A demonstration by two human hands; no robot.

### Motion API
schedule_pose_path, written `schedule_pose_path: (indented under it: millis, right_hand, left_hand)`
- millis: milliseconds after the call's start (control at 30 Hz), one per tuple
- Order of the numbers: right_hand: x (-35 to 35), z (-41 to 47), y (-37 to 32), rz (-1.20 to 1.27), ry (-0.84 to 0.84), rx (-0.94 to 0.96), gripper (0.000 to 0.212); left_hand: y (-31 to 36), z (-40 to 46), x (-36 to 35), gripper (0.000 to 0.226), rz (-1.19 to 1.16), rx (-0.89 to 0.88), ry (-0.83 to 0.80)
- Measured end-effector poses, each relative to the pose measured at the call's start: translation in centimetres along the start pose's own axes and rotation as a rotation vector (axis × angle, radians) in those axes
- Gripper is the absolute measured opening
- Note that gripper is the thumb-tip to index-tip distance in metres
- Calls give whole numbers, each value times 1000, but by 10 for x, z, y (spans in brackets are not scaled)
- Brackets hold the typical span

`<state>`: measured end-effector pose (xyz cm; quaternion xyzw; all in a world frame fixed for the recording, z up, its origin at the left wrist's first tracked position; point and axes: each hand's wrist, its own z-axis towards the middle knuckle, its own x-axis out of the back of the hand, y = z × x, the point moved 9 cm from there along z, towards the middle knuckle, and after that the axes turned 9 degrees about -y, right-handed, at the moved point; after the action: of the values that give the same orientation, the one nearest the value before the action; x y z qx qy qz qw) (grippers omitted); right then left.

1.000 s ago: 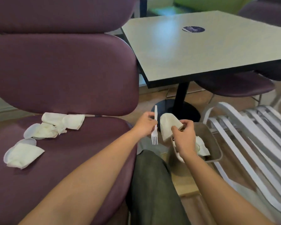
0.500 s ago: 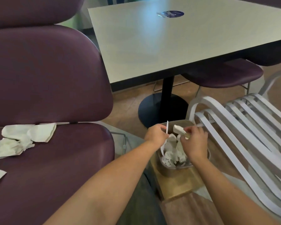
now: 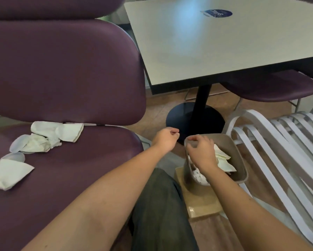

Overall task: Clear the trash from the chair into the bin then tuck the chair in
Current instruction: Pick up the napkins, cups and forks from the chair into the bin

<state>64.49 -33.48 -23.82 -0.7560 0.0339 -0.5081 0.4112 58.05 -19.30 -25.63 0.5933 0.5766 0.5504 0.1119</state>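
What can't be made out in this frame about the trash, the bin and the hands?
- Bin contents: head view, the right hand covers most of the inside; only some napkins show.
- Chair seat: cut off by the left edge, so any further trash there is unseen.
- Plastic lids: partly under napkins, count unclear.
- Left hand: fingers curled away; nothing visible in it.

Your left hand (image 3: pixel 165 140) and right hand (image 3: pixel 201 152) both hung out front, fingers loosely curled, holding nothing, forearms stretched forward.
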Motion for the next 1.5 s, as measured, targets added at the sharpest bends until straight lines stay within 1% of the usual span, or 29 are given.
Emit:
schedule_pose_path:
  millis: [167,333,433,733,800,867,967,1033,1100,1167,1267,1333,1400,1500]
  right_hand:
    - [-44,1,-73,47,-144,148,27]
    - [-96,-12,-149,112,-285,227,25]
    - [-130,-23,-192,92,-342,279,26]
    - [-227,-54,-283,30,-469,387,22]
    - [-247,-61,-297,22,-498,401,21]
    - [-263,-65,-307,17,-518,405,21]
    - [-288,-70,-324,4,-548,409,21]
    - [-301,-72,-336,-8,-564,427,22]
    - [-314,-73,-350,-9,-579,464,23]
    - [-327,-73,-363,-1,-596,499,24]
    - [-341,-70,-385,-18,-581,576,24]
    - [-352,-66,-406,-91,-531,665,26]
    - [-360,-63,-424,-195,-471,754,28]
    - [-373,-57,-447,-319,-394,839,34]
  left_hand:
    - [-40,-37,83,22,35,62,151]
    - [-89,-91,166,19,53,135,314]
    - [-124,-124,207,18,62,184,390]
    - [-228,-210,297,26,120,314,565]
    - [-251,-227,314,26,156,349,625]
    - [-270,-240,325,27,245,403,659]
    - [-298,-256,340,43,361,529,682]
    - [-314,-265,348,57,353,596,709]
    - [-332,-268,351,72,332,654,691]
    - [-344,-268,351,81,321,683,667]
    - [-352,-268,352,82,321,662,673]
    - [-358,-272,357,76,287,639,716]
    - [-363,-275,364,64,179,577,768]
    - [-373,-278,371,46,-47,465,817]
